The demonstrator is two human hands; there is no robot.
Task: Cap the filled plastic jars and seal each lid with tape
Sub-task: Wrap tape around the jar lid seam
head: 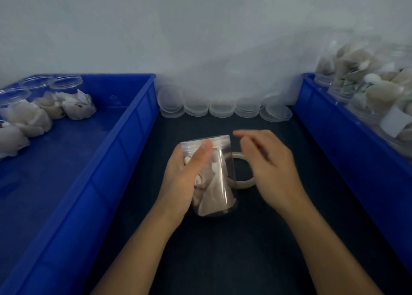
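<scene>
Wall (200, 27): I see a plain pale grey-white surface filling the top of my view, matte and unmarked.
Work surface (223, 250): a dark, near-black mat with a fine grain, running between two crates toward the wall.
Left crate (93, 183): a large rectangular bin of glossy blue moulded plastic with ribbed sides. At its far left corner stand clear uncapped jars (40, 87) stuffed with soft whitish pouches.
Right crate (334, 138): the same blue plastic. It is heaped with clear filled jars (367, 83) lying on their sides, packed with pale rounded pieces, some tinged green; one carries a white paper label.
Row of lids (223, 108): short stacks of translucent round plastic lids lined up against the wall between the crates, the outer stacks leaning.
Jar (214, 176): a clear cylindrical plastic jar standing at the centre of the mat, tilted slightly, filled with soft white and beige pouches. A ridged translucent lid (207, 142) sits on top.
Left hand (185, 179): I see it wrapped round the jar's left side, fingers behind, thumb pressed up against the lid's rim.
Right hand (269, 167): blurred, fingers loosely extended and spread, hovering just right of the jar and holding nothing I can make out.
Tape roll (242, 182): a pale ring lying flat on the mat just behind the jar, partly under my right hand.
</scene>
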